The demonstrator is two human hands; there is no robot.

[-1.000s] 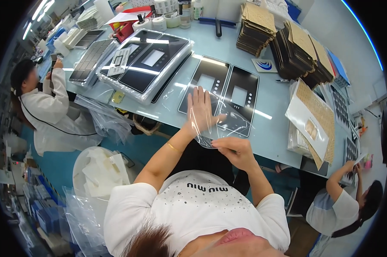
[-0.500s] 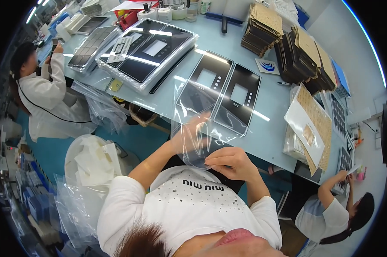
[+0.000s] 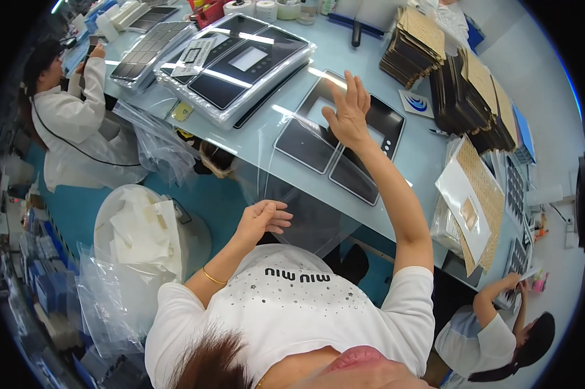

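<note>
Off the table's (image 3: 425, 178) near edge, here's the left hand (image 3: 266, 219), fingers loosely bent together, beside clear film (image 3: 312, 223); whether they pinch it, I can't tell. Next, two black panels (image 3: 305, 144) lie close to that edge. Over them, the right hand (image 3: 352, 117), fingers spread! Film-and-panel handling, it seems; picking either up would call for closing fingers.

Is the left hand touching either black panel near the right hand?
Apart. The head view shows a gap: a strip of the table lies between the left hand and both black panels.
</note>
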